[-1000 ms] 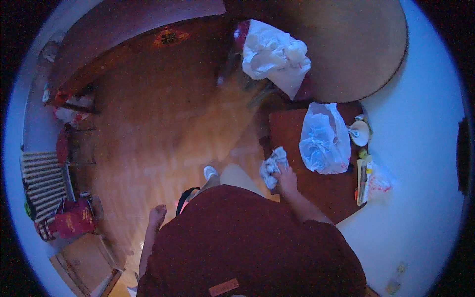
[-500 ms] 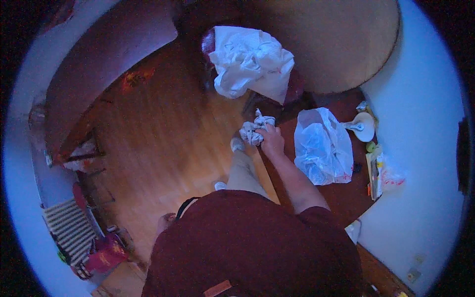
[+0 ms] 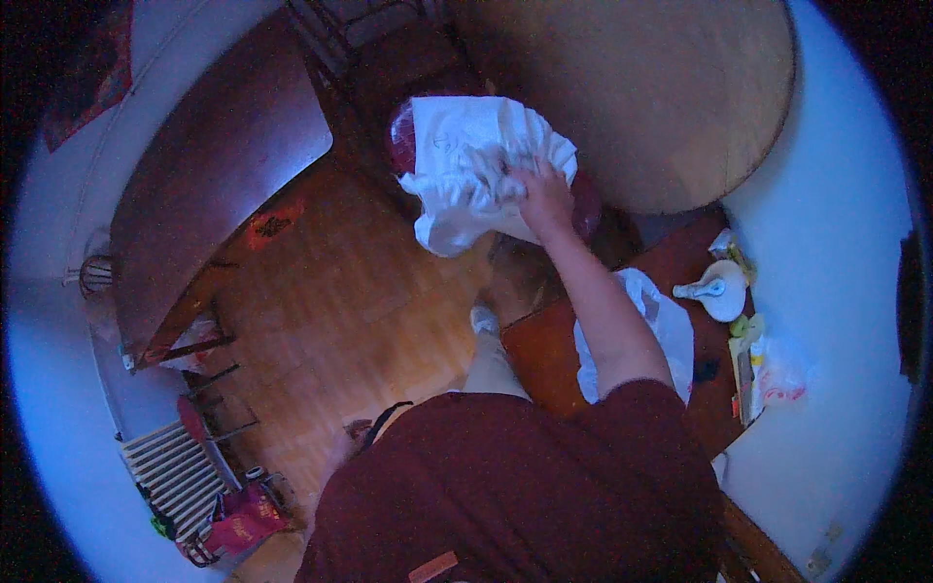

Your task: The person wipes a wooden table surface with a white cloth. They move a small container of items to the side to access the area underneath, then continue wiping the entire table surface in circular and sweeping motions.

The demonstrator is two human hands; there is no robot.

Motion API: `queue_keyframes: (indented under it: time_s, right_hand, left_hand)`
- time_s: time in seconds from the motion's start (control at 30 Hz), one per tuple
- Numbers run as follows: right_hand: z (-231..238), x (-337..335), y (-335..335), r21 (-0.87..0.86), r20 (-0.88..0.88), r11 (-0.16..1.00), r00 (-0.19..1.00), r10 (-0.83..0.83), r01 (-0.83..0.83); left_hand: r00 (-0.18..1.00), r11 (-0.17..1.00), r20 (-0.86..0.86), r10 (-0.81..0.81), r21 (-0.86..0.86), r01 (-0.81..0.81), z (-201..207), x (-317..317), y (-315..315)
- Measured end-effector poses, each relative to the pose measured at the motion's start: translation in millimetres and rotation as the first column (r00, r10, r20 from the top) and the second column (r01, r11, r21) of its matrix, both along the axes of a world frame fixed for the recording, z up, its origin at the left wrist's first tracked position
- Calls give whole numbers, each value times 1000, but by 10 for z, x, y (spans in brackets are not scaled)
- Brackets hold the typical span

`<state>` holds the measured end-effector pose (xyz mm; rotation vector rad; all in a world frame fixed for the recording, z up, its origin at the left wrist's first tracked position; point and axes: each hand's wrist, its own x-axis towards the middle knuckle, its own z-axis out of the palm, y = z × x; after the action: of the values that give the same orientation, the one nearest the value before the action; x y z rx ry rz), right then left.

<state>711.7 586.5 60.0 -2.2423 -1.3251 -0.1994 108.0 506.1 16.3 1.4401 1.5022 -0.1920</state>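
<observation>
My right hand (image 3: 546, 199) reaches forward and is closed on a crumpled greyish-white cloth (image 3: 501, 185), smeared by motion. The cloth is over a large white plastic bag (image 3: 457, 126); whether it presses on the bag I cannot tell. Beneath the bag, a glossy dark red rounded surface (image 3: 400, 136) shows at its edges. My left hand (image 3: 345, 442) hangs low beside my body, partly hidden by my shirt, and its fingers are unclear. My right forearm crosses above a second, thinner white plastic bag (image 3: 671, 335) on the reddish-brown table (image 3: 539, 350).
A big round tan board (image 3: 661, 97) leans at the far right. Along the wall stand a white lamp-like object (image 3: 721, 290) and small packets. A dark table (image 3: 224, 165) is at the left, with a slatted rack (image 3: 175, 476) and a red bag (image 3: 248, 520) nearer.
My right hand has moved forward with the cloth, from beside the table's edge to over the large white bag. The view has shifted, and my left hand stays low.
</observation>
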Motion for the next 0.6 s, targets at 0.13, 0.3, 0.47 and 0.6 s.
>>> queue_keyframes:
  time_s: [0.13, 0.3, 0.47, 0.6]
  right_hand:
    - [-90, 242, -681, -127, -235, 990, 968, -88, 59]
    - [218, 1017, -78, 225, -188, 964, 977, -100, 142]
    - [244, 400, 633, 23, -190, 888, 870, 455, -459]
    - [-143, 1014, 973, -460, -518, 844, 856, 0, -278]
  left_hand:
    - [914, 901, 65, 400, -212, -379, -892, -633, -210]
    - [987, 986, -106, 123, -100, -134, -689, -465, -126]
    - [997, 1000, -75, 13, -21, -15, -255, -254, 146]
    - [999, 999, 18, 48, 15, -48, -156, -101, 212]
